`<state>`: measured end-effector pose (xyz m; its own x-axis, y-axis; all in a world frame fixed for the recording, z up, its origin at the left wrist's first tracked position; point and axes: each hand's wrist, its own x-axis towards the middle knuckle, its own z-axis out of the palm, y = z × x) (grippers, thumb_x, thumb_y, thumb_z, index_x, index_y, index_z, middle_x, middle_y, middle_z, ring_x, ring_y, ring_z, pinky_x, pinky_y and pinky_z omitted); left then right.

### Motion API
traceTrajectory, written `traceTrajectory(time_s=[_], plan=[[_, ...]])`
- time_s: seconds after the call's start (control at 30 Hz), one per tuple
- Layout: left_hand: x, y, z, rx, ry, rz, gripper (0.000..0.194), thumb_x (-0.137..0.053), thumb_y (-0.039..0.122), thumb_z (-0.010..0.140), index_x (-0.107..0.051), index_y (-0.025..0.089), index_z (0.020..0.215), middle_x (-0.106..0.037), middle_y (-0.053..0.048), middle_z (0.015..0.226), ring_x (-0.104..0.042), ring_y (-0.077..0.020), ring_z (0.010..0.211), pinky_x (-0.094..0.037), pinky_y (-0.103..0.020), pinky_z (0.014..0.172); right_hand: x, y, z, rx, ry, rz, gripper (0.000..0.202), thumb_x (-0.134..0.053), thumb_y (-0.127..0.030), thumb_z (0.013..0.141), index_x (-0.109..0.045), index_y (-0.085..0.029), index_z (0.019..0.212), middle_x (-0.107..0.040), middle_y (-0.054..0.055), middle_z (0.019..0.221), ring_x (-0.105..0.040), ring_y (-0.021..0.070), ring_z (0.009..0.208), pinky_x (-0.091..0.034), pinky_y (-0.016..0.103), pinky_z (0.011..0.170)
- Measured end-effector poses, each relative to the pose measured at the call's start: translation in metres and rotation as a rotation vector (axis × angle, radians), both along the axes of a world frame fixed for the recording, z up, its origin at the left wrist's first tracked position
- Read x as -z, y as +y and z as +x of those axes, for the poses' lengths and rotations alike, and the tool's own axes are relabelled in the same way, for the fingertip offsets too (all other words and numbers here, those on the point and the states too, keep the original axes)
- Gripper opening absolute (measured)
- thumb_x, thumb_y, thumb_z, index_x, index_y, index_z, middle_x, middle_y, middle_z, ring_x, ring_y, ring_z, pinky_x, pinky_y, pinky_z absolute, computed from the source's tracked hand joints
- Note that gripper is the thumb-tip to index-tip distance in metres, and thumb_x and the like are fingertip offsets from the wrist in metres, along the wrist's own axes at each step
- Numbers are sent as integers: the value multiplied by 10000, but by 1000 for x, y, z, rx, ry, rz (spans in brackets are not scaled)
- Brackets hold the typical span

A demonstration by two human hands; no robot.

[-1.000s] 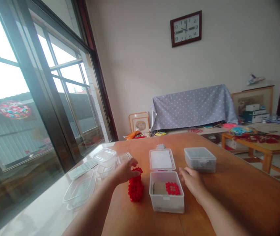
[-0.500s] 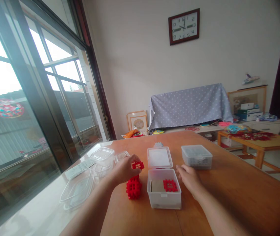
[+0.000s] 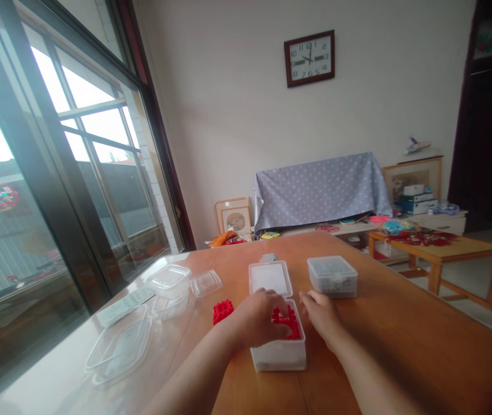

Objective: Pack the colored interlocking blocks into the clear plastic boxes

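My left hand (image 3: pixel 256 317) reaches over the open clear plastic box (image 3: pixel 278 357), its fingers closed on a red interlocking plastic block (image 3: pixel 279 314). Another red block (image 3: pixel 293 327) shows in the box beside my thumb; my hand hides much of the inside. Behind, the box's hinged lid (image 3: pixel 270 278) lies folded back on the table. To the left of the box is a stack of red blocks (image 3: pixel 222 311), partly covered by my left wrist. My right hand (image 3: pixel 324 318) hovers just right of the box, fingers loosely curled, with nothing visible in them.
A closed clear box (image 3: pixel 332 278) with grey contents stands at the right. Several transparent containers (image 3: pixel 120 343) and lids lie at the left, near a printed sheet (image 3: pixel 125 305). A small grey piece (image 3: pixel 269 257) lies behind the folded lid. The wooden table (image 3: pixel 397 346) extends to the right.
My left hand has carried the red block rightward from above the red stack to the open box. My right hand stays beside the box. The view has shifted slightly.
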<state>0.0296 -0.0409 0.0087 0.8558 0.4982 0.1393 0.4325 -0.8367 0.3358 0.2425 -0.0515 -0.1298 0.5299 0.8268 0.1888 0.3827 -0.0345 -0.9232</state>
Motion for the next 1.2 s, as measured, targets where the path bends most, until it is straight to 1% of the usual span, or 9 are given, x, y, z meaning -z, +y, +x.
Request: traceTrajectory(time_s=[0.17, 0.27, 0.37, 0.6, 0.73, 0.83, 0.97, 1.07, 1.2], plan=[[7, -1, 0, 16, -61, -28, 201, -707, 263, 784, -726, 238, 982, -676, -54, 1069, -610, -237, 1005, -494, -327, 896, -3, -1, 0, 0, -19, 18, 432, -458, -562, 907, -584, -223, 671, -610, -13, 567, -539, 162, 560, -321, 272, 549], [7, -2, -2, -3, -60, -32, 233, -590, 160, 810, -715, 228, 995, -703, -49, 1022, -620, -225, 988, -494, -314, 877, -5, -1, 0, -3, -20, 14, 432, -455, -560, 907, -589, -223, 674, -620, -9, 576, -540, 165, 567, -322, 272, 551], [9, 0, -2, 40, -28, -70, 296, -516, 91, 795, -717, 220, 969, -739, -28, 977, -645, -198, 942, -495, -284, 859, -5, -2, 0, -2, -24, 9, 431, -453, -559, 907, -600, -222, 682, -631, -2, 589, -544, 168, 574, -319, 272, 552], [15, 2, 1, 48, 94, -191, 295, -498, 140, 844, -748, 230, 974, -772, 2, 922, -678, -169, 828, -496, -236, 730, -4, 0, 0, 7, -29, 3, 428, -462, -560, 903, -597, -219, 684, -619, -2, 580, -527, 163, 562, -306, 273, 545], [15, -1, 2, 69, 85, -205, 317, -495, 121, 834, -756, 233, 975, -771, 10, 910, -673, -163, 811, -491, -233, 726, -4, 0, 1, 2, -27, 10, 423, -462, -556, 906, -591, -219, 684, -611, -7, 575, -528, 161, 562, -312, 270, 546], [11, -2, -3, 54, 12, -193, 339, -488, 105, 821, -752, 224, 998, -764, 4, 929, -669, -163, 836, -490, -236, 747, -3, -1, 1, 0, -22, 12, 430, -461, -558, 910, -587, -218, 678, -607, -7, 577, -531, 160, 559, -319, 271, 542], [1, 9, -23, -67, -121, -172, 294, -501, 189, 872, -725, 204, 1062, -746, -19, 954, -658, -169, 833, -497, -252, 739, -3, -2, 2, -6, -14, 10, 441, -455, -565, 915, -606, -214, 695, -608, -3, 577, -541, 166, 560, -328, 275, 541], [-6, 28, -48, -142, -249, -144, 250, -514, 228, 887, -708, 193, 1041, -737, -35, 990, -663, -184, 914, -508, -274, 817, -2, -1, 2, -9, -3, 15, 446, -463, -578, 908, -613, -213, 700, -605, -2, 575, -545, 173, 571, -333, 276, 549], [-4, 57, -87, -304, -348, -79, 210, -547, 210, 849, -692, 201, 1001, -725, -57, 1042, -665, -207, 975, -517, -308, 855, 4, 1, 3, -29, 3, 26, 470, -459, -612, 905, -613, -215, 705, -603, -5, 583, -550, 177, 579, -347, 279, 557]])
